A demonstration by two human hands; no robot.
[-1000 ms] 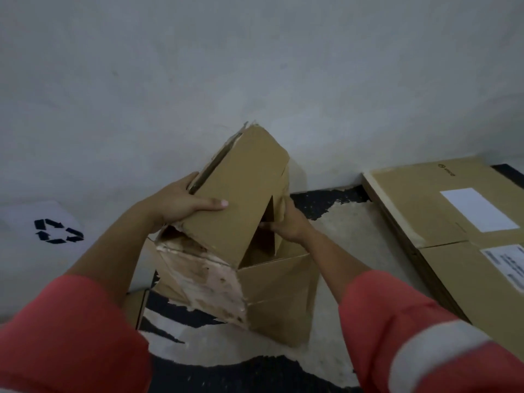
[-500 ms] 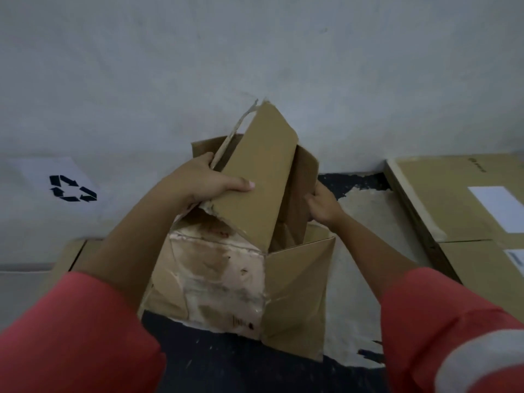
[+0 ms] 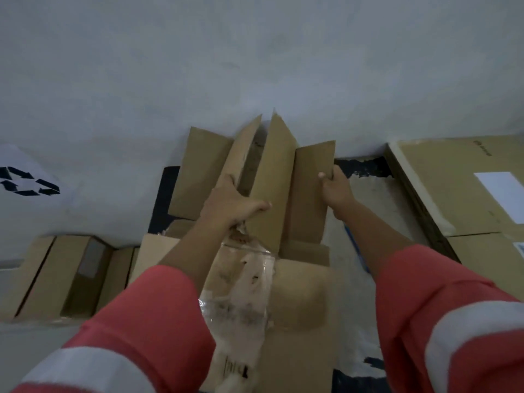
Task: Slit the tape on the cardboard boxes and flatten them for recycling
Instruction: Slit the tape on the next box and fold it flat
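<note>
A brown cardboard box (image 3: pixel 300 302) lies collapsed lengthwise in front of me, its near face torn and covered with peeling clear tape (image 3: pixel 241 302). Its top flaps (image 3: pixel 272 177) stand up and splay toward the wall. My left hand (image 3: pixel 229 205) grips the middle flap, thumb across its front face. My right hand (image 3: pixel 334 188) holds the outer edge of the right flap (image 3: pixel 309 191), fingers curled round it.
A pale wall (image 3: pixel 255 66) rises just behind the box. A large taped box (image 3: pixel 453 194) with white labels lies flat at right. Several flattened brown boxes (image 3: pixel 65 273) sit at left. A sheet with a recycling symbol (image 3: pixel 25 184) is on the wall at far left.
The box has gone from a standing, peaked shape to stretched out and nearly flat. Its flaps have spread apart, and both hands have moved forward toward the wall with them.
</note>
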